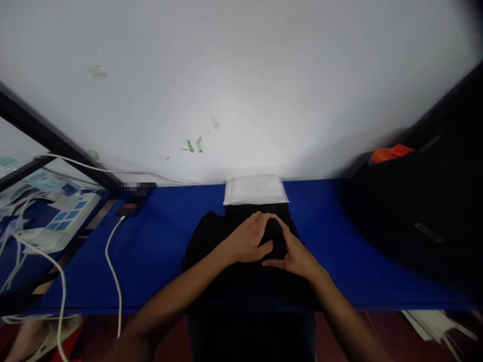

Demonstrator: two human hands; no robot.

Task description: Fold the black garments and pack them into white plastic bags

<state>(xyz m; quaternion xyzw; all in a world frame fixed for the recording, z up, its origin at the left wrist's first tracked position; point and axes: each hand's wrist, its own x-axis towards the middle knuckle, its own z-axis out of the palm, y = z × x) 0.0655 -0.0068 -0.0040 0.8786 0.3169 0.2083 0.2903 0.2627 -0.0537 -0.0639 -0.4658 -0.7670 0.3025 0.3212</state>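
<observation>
Across the blue bench (pixel 158 261), black cloth (pixel 226 281) spreads from mid front edge towards the white packet (pixel 256 190) at the back. My left hand (pixel 251 239) and right hand (pixel 296 250) curve around its dark middle; I can't tell whether they grip.

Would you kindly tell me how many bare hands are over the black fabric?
2: the bare left hand and, to its right, the bare right hand, both over the middle of the black fabric, with fingertips close together.

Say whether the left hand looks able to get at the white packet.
Probably yes: the packet lies just beyond the left hand, and only black cloth shows between them.
</observation>
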